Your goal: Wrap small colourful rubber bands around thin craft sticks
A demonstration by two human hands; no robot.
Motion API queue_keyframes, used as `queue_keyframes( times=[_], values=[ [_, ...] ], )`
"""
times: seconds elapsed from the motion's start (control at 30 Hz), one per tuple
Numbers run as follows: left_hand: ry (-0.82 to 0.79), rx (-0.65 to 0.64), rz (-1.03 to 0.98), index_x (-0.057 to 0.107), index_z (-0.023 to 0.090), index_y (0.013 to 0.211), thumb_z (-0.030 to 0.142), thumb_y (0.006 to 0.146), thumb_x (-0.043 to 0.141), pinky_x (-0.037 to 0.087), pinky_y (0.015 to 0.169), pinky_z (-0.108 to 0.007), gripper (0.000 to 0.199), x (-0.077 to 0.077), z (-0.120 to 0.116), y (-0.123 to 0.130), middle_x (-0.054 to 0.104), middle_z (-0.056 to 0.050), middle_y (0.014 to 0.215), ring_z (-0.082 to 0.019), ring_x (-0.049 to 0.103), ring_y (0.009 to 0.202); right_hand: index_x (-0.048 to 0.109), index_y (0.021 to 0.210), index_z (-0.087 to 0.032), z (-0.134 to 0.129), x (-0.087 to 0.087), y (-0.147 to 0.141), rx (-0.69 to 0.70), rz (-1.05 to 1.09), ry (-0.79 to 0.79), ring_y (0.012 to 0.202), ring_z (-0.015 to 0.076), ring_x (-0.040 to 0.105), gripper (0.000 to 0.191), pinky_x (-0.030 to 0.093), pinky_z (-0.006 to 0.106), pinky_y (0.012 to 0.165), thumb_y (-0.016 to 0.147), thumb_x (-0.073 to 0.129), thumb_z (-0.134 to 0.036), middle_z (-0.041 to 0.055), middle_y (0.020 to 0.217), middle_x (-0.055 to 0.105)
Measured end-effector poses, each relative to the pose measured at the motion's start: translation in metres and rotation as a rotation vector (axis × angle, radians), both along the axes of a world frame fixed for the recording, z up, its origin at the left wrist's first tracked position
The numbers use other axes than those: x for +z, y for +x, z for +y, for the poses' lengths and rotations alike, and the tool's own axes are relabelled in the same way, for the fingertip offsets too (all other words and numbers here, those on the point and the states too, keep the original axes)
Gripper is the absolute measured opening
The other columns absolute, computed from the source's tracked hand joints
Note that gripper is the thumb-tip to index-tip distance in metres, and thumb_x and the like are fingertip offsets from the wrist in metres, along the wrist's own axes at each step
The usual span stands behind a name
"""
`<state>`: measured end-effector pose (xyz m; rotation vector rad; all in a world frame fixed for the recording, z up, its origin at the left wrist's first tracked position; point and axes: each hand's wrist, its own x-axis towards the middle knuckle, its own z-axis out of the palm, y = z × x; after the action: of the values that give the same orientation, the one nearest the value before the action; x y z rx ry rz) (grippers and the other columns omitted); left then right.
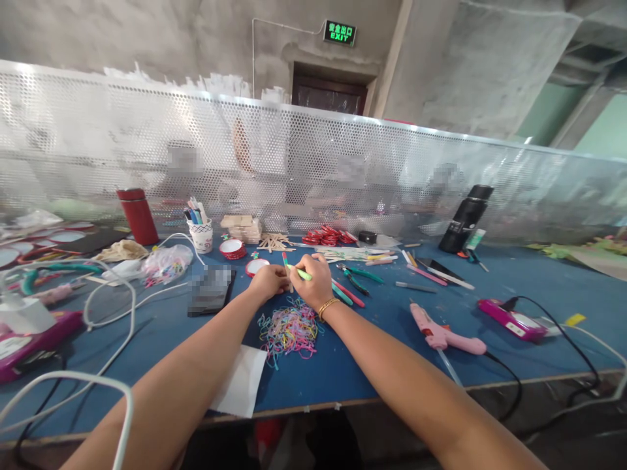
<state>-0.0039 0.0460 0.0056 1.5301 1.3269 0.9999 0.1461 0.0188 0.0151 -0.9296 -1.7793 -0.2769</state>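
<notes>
My left hand (270, 282) pinches a narrow wooden craft stick (285, 259), held roughly upright, with red and green at its upper end. Closed around a light green marker (300, 272) is my right hand (317, 279), with a gold bracelet at the wrist. The marker's tip end is close to the stick; whether they touch I cannot tell. Just below both hands lies a tangled pile of colourful elastic bands (290, 331). Red and teal markers (349, 294) rest beside my right hand. A round white disc with a red rim (257, 267) is behind my left hand.
Pliers (353, 281) and a pink glue gun (438, 333) lie to the right, near a purple power strip (512, 320). A phone (211, 292), pen cup (200, 235) and red flask (138, 217) are left. White cables (128, 294) loop across the left side.
</notes>
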Motion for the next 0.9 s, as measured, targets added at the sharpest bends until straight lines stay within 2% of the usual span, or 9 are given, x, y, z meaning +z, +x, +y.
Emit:
queue_keyframes(
  times=[0.33, 0.53, 0.7, 0.9],
  values=[
    [0.01, 0.009, 0.012, 0.064, 0.013, 0.069, 0.029, 0.06, 0.08, 0.043, 0.047, -0.017, 0.024, 0.0011, -0.0007, 0.0008, 0.064, -0.001, 0.059, -0.01, 0.06, 0.054, 0.041, 0.067, -0.023, 0.0015, 0.0003, 0.0022, -0.043, 0.001, -0.003, 0.058, 0.0136, 0.051, 0.02, 0.035, 0.034, 0.093, 0.082, 0.055, -0.024, -0.0051, 0.056, 0.053],
    [-0.003, 0.019, 0.014, 0.066, 0.014, 0.074, 0.023, 0.064, 0.076, 0.042, 0.046, -0.015, 0.017, 0.0025, -0.0027, 0.0017, 0.063, 0.001, 0.058, -0.009, 0.059, 0.053, 0.042, 0.069, -0.023, -0.0005, -0.0003, -0.0014, 0.016, -0.014, -0.001, 0.059, 0.0137, 0.052, 0.019, 0.034, 0.035, 0.096, 0.083, 0.054, -0.025, -0.0046, 0.059, 0.057],
    [-0.011, 0.014, 0.003, 0.068, 0.015, 0.076, 0.021, 0.064, 0.076, 0.043, 0.047, -0.015, 0.016, 0.0018, -0.0018, 0.0022, 0.064, 0.001, 0.06, -0.009, 0.06, 0.055, 0.043, 0.068, -0.023, -0.0003, -0.0002, -0.0016, 0.0, -0.021, -0.011, 0.059, 0.0137, 0.052, 0.018, 0.033, 0.036, 0.096, 0.082, 0.055, -0.023, -0.0048, 0.059, 0.057],
    [-0.005, 0.007, -0.017, 0.065, 0.014, 0.07, 0.02, 0.064, 0.077, 0.041, 0.045, -0.015, 0.015, 0.0001, 0.0, 0.0014, 0.063, 0.0, 0.058, -0.009, 0.06, 0.053, 0.042, 0.068, -0.023, 0.0002, 0.0001, 0.0, -0.007, -0.019, 0.007, 0.059, 0.0133, 0.052, 0.019, 0.034, 0.035, 0.096, 0.082, 0.055, -0.024, -0.0048, 0.059, 0.057]
  ],
)
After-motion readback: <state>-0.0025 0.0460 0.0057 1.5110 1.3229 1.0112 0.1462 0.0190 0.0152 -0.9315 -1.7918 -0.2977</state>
